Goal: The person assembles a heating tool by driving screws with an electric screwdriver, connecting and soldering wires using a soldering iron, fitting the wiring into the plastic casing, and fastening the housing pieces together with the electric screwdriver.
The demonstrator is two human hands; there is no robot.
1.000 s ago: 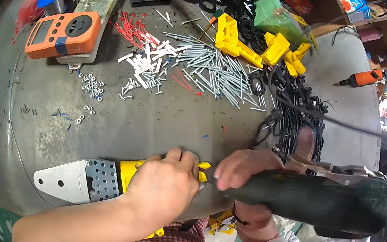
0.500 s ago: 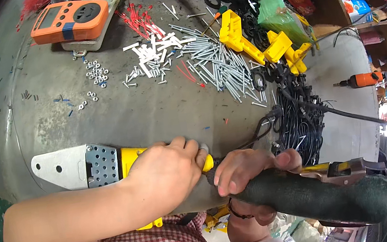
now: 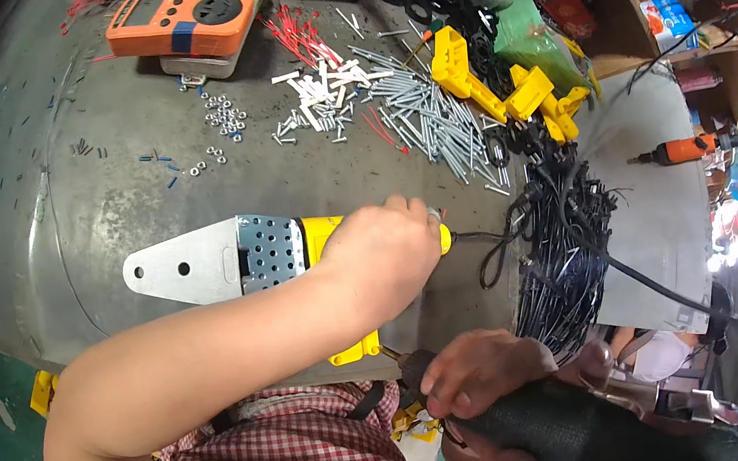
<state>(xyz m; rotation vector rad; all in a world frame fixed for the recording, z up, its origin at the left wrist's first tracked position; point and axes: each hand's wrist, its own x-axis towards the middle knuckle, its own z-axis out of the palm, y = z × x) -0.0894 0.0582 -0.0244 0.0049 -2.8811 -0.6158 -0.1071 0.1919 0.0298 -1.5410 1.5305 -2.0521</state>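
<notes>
My left hand is closed around the yellow housing of a tool, pressing it to the table. A grey tapered metal plate and a perforated metal guard extend from the housing to the left. In my right hand is a dark power screwdriver with a metal lever, lying nearly level. Its bit points left and meets the edge of a yellow plastic part below my left wrist. My forearm hides how that part joins the housing.
Loose screws, white sleeves and nuts lie across the table. An orange meter stands at the back left. Yellow plastic parts and bundled black cables are on the right, near an orange power tool.
The screwdriver has dropped lower, its bit going from the housing's right end to the yellow part near my body. My left hand keeps its grip; the whole view has shifted.
</notes>
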